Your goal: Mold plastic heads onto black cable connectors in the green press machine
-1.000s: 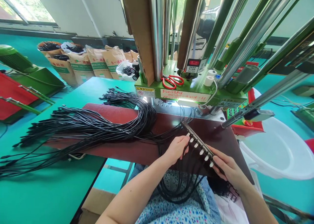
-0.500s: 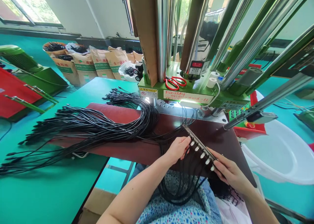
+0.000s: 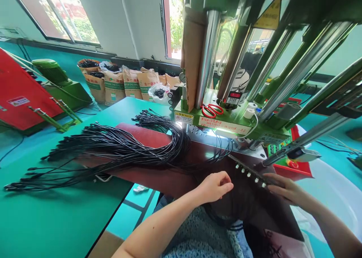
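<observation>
In the head view a narrow metal mold bar with several white connector ends along its near edge slants over the dark red-brown board. My right hand grips its right end, thumb below and fingers above. My left hand is left of the bar and apart from it, fingers loosely curled with a gap to the thumb and nothing visible inside. Black cables hang in a loop below my left hand, partly hidden in dark blur. A large bundle of black cables lies across the board to the left.
Behind the bar stands a green press with steel columns and red-handled scissors on its ledge. At right are a red control box and a white tub. A green table extends left; paper sacks stand behind.
My left hand has let go of the bar and drawn away from it. The bar, with my right hand on it, sits lower against the board. The view has turned left and up.
</observation>
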`<state>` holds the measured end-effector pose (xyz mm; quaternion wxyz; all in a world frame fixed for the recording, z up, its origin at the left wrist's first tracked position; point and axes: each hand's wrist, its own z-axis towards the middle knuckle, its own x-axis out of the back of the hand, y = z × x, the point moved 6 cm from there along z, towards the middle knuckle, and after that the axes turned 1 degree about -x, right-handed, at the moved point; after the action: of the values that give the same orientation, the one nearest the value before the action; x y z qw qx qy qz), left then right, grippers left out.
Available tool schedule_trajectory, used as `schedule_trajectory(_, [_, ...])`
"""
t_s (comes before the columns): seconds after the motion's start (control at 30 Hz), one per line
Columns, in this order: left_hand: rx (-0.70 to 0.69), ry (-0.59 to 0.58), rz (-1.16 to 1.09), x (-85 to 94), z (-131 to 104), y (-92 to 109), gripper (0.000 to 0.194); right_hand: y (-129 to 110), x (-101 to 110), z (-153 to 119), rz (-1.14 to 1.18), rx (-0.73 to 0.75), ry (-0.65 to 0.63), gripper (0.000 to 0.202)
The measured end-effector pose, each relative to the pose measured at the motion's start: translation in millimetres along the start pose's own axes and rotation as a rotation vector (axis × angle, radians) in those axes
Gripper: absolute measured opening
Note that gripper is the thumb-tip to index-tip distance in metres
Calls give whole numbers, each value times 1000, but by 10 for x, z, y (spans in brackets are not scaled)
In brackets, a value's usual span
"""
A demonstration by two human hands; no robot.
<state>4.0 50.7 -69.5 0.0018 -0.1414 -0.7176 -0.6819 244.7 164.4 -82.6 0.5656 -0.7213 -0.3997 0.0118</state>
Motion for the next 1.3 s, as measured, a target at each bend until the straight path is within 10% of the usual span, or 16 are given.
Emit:
schedule_trajectory(0.13, [13,25,-8,128,-92,13,15,-307,-24,565,-138,65,-148,51])
schedule_trajectory(0.43, [4,82,-27,437,-222,14,15,-936,-434,1114,-549,583,6,26])
schedule_trajectory(0.6, [-46,153,-2,695,67,50,18,-832,-550,975,-541,622,244,29])
schedule_trajectory(0.83, [-54,425,631,1294,658,-23,13,-478,-297,773,-374,571,682,29])
schedule_trajectory(1.3, [-71,343,845,1170,750,-296,14,-293,-238,913,-300,457,705,32])
